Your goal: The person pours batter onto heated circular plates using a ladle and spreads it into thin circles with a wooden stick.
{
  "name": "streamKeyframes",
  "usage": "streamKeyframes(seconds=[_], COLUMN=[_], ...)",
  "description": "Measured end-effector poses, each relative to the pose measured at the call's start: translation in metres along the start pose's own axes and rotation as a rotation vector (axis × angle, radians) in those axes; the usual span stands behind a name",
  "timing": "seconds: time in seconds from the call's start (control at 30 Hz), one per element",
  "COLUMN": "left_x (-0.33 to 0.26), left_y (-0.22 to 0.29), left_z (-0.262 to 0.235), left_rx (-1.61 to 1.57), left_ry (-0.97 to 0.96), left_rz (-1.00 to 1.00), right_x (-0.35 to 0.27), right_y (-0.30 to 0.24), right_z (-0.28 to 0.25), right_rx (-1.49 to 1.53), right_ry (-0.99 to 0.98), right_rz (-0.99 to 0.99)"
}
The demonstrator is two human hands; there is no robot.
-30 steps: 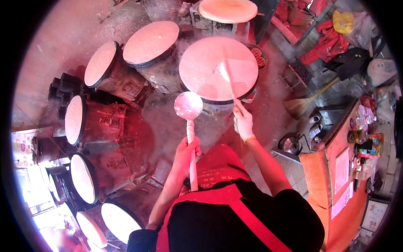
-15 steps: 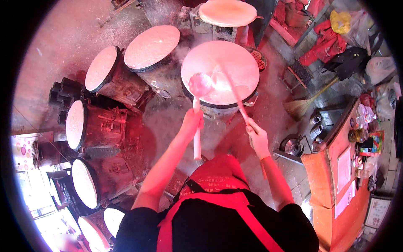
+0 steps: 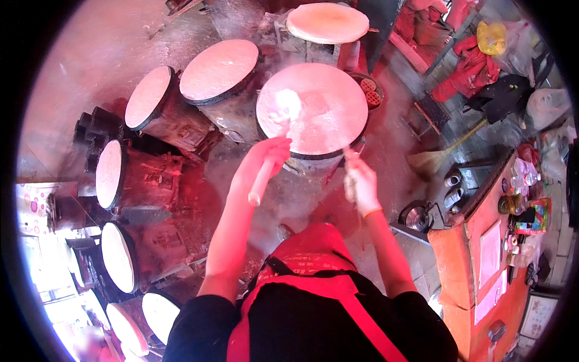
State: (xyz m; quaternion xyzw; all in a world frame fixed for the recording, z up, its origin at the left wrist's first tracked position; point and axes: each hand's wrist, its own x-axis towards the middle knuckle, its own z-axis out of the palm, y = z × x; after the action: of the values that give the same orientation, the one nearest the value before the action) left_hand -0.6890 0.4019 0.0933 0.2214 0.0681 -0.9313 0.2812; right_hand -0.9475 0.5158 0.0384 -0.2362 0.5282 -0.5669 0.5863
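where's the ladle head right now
In the head view, the ladle head sits over the left part of the round griddle straight ahead, just above the left hand.

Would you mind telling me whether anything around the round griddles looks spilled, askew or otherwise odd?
Nothing looks clearly wrong. The left hand tips a ladle over the nearest griddle, where a pale patch of batter sits at its left side, off centre, and does not cover the plate. The right hand holds a thin stick at the griddle's near rim.
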Motion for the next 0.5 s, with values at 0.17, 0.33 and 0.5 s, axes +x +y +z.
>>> streamKeyframes(seconds=[0.17, 0.33, 0.5], left_x=[-0.040, -0.078, -0.134], left_y=[-0.015, -0.051, -0.099], left_z=[0.014, -0.014, -0.068], left_rx=[-0.155, -0.190, -0.379], left_ry=[-0.016, 0.214, 0.267], left_rz=[-0.097, 0.158, 0.375], right_x=[0.014, -0.017, 0.012], right_y=[0.036, 0.027, 0.021], right_z=[-0.025, -0.017, -0.044], right_rx=[-0.562, -0.679, -0.714], right_ry=[0.000, -0.250, -0.050], right_rz=[-0.247, -0.302, -0.341])
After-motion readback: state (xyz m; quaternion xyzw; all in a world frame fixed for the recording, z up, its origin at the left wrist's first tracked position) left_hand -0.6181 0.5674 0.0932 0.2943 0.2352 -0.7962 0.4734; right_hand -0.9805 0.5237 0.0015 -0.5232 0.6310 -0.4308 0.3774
